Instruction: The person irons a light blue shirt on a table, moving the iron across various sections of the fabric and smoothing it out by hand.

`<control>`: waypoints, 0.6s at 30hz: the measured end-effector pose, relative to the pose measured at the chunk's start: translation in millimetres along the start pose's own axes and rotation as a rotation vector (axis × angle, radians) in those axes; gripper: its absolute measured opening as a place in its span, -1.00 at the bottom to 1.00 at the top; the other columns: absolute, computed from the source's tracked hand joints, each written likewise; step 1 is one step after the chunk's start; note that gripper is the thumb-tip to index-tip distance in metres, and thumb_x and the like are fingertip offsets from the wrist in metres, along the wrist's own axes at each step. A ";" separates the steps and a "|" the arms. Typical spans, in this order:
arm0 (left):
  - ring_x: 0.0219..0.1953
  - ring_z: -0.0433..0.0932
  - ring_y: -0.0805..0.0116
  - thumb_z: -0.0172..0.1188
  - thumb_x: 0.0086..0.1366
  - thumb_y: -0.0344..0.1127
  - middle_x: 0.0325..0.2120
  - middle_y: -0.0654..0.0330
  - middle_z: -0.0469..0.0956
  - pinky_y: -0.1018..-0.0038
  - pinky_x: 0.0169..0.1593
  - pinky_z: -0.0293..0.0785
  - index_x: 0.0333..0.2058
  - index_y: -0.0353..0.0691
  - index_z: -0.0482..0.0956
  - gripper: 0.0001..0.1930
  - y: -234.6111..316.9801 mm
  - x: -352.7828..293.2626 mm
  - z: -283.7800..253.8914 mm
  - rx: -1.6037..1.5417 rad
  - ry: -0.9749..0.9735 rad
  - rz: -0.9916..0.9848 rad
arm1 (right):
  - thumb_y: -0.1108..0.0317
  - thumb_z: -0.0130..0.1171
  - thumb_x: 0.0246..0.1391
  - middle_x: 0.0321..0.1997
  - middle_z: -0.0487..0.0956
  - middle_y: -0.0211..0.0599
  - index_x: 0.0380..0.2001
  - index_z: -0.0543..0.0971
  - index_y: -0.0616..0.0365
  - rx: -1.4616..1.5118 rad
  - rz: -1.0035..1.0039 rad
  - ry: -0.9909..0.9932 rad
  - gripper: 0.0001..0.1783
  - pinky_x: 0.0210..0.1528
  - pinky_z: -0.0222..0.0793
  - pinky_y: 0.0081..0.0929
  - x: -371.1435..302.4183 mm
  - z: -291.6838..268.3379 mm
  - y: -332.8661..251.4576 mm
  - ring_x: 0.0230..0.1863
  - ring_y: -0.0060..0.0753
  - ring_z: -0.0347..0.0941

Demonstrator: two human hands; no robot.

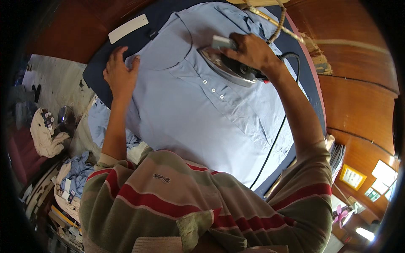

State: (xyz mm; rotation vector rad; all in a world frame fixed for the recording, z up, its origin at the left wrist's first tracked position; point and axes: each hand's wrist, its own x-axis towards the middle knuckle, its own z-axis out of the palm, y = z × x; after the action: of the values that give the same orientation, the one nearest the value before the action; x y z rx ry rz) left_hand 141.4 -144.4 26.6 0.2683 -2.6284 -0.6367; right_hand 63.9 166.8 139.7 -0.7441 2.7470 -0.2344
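A light blue shirt (177,114) with a round neckline and a short row of white buttons lies spread over a dark padded board (99,71). My right hand (252,51) is closed round the handle of an iron (230,69), whose metal soleplate rests on the shirt to the right of the neckline and placket. A black cord (274,147) runs from the iron's side down across the fabric. At the shirt's left shoulder edge my left hand (121,74) lies with thumb and fingers apart, touching the cloth's edge and holding nothing.
A white card (128,28) lies on the board's far left. Beyond its right edge stands a brown wooden panel (358,97), with a rope-wrapped cable (282,21) near the iron. Crumpled blue clothes (80,168) and a cream garment (44,137) lie lower left.
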 end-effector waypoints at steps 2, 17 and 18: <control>-0.07 0.42 0.19 0.19 0.10 -0.16 -0.13 0.26 0.47 0.25 -0.03 0.24 -0.12 -0.06 0.46 -0.66 21.5 -3.4 4.0 0.050 0.077 0.177 | -0.13 0.10 -0.03 -0.52 0.57 -0.02 -0.29 0.52 0.22 -0.013 -0.011 0.043 -0.45 -0.35 0.45 -0.28 1.8 4.3 0.1 -0.47 -0.05 0.54; -0.21 0.42 0.29 0.15 0.11 -0.15 -0.38 0.34 0.48 0.28 -0.08 0.16 -0.42 -0.04 0.50 -0.85 89.1 -26.5 62.1 0.040 -0.230 0.238 | -0.14 0.00 0.01 -0.41 0.57 0.06 -0.33 0.55 0.30 0.050 0.189 0.114 -0.39 -0.20 0.41 -0.29 21.7 3.9 -12.4 -0.34 0.00 0.53; -0.21 0.42 0.30 0.14 0.12 -0.15 -0.38 0.33 0.49 0.25 -0.08 0.16 -0.42 -0.04 0.50 -0.86 88.2 -25.4 62.3 0.034 -0.228 0.240 | -0.14 -0.01 0.01 -0.39 0.57 0.06 -0.32 0.55 0.30 0.027 0.193 0.102 -0.39 -0.19 0.41 -0.29 23.0 2.3 -13.4 -0.32 0.00 0.53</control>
State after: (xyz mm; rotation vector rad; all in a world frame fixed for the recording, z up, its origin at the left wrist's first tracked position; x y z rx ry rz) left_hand 128.9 -35.6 9.1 -0.1172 -2.8299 -0.5693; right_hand 52.0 143.3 135.3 -0.4669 2.8819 -0.2744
